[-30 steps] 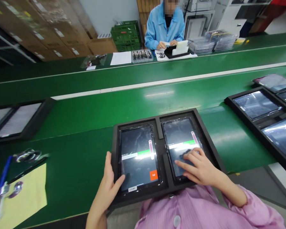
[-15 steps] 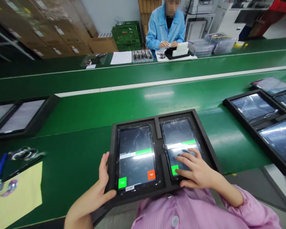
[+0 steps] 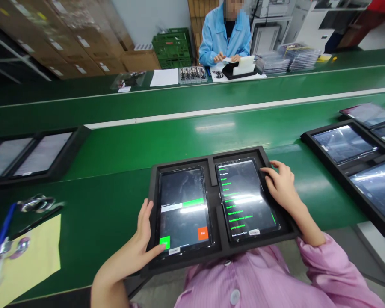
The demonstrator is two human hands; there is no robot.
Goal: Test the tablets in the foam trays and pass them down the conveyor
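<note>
Mostly green lines (image 3: 238, 227) are shown on the right tablet (image 3: 259, 183), left tablet (image 3: 182, 187) seemingly not finished, both parked in the black tray (image 3: 215, 197), left hand (image 3: 140, 244) spread, right hand (image 3: 282, 185) at the rim (image 3: 265, 156) (pinching can't be told).

Hands (image 3: 141, 241) (image 3: 281, 184) flank a tray (image 3: 221, 226) of 2 tablets (image 3: 184, 184) (image 3: 248, 192)

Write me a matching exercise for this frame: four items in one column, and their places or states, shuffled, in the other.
Column one
1. Left-hand tablet in the near tray
2. Right-hand tablet in that tray
3. Person's right hand
4. Yellow sheet

Column two
A. At the tray's right rim
B. Lists lines of mostly green text
C. On the left of the green bench
D. Shows a green and an orange-red square

Pairs: 1-D, 2-B, 3-A, 4-C
</note>
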